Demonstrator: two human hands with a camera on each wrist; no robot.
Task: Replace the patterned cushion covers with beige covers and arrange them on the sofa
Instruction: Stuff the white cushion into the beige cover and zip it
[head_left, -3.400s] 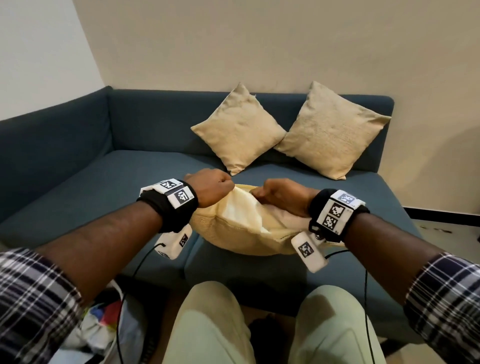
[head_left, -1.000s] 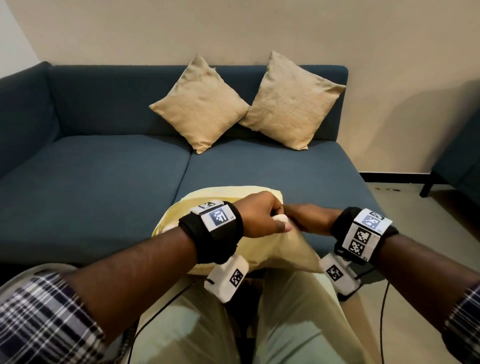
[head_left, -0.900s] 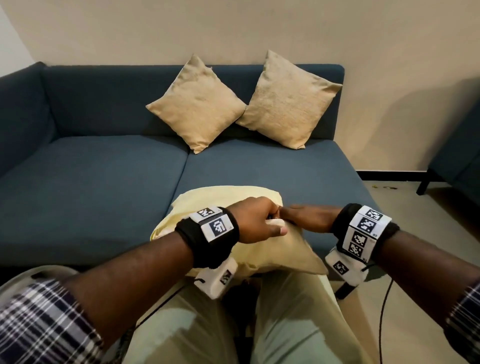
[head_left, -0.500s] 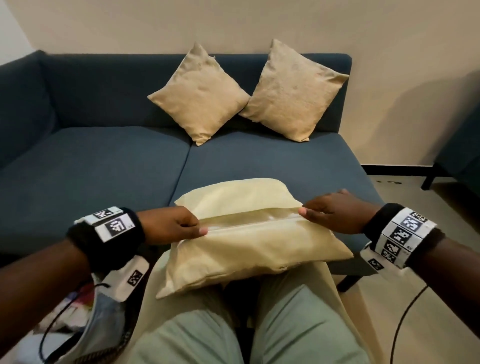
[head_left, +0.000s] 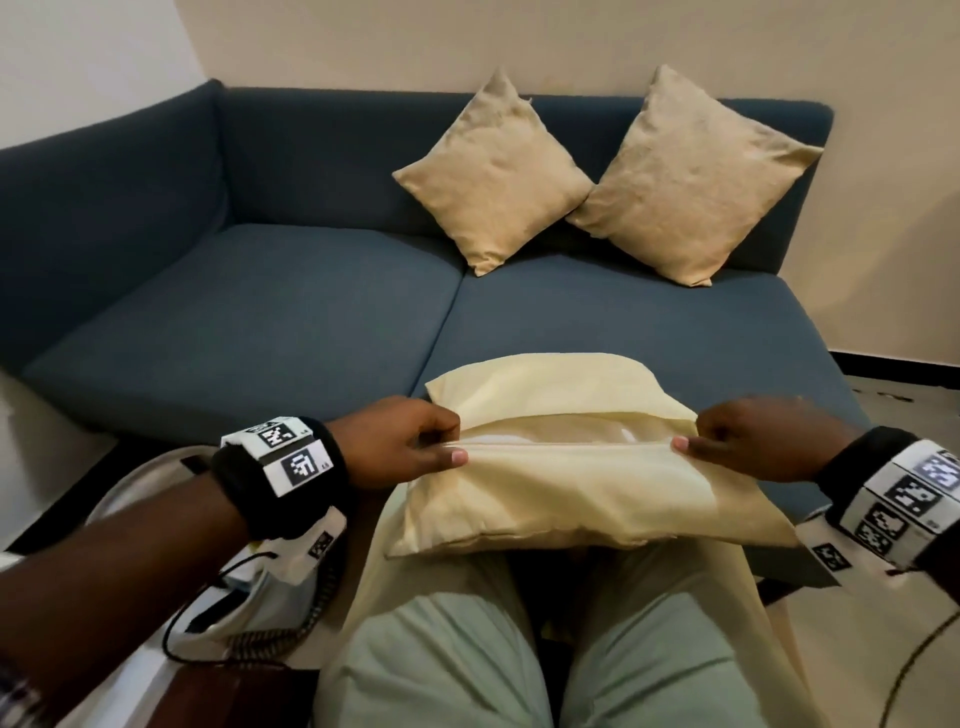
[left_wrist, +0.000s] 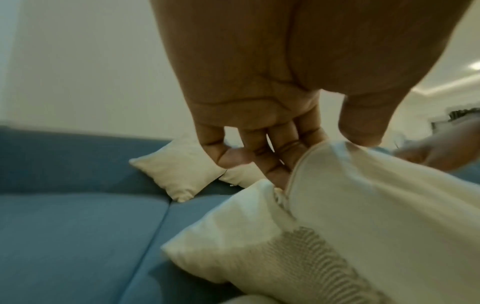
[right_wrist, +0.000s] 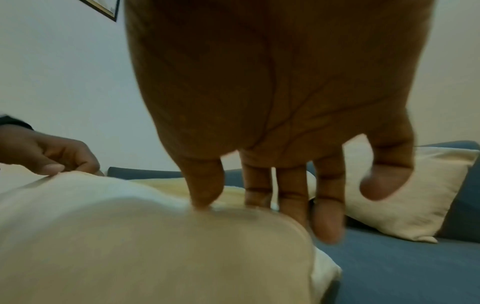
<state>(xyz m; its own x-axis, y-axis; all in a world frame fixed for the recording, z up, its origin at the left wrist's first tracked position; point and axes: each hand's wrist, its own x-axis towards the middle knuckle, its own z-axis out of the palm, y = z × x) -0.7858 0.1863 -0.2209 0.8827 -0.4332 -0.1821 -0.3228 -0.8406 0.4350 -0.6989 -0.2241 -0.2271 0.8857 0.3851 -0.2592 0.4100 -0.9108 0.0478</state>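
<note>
Both hands, left hand (head_left: 400, 441) and right hand (head_left: 758, 441), have spread apart at lower centre, each pinching the beige cover (head_left: 571, 488) taut along its opening. Closing it probably comes next; two cushions (head_left: 493, 171) already stand on the sofa (head_left: 234, 322).

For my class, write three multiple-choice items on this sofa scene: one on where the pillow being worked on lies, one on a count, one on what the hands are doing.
1. Where is the pale yellow pillow?
A. on the person's lap
B. against the backrest
C. on the floor

2. How many tan square cushions lean on the blue sofa backrest?
A. one
B. two
C. four

3. What are the hands doing?
A. resting flat on the sofa
B. holding a cushion aloft
C. pinching the ends of the cover's open edge

Key: 1 A, it lies across the knees. 2 B, the left tan cushion and right tan cushion stand side by side. 3 C, left hand and right hand each pinch the fabric edge.
</note>
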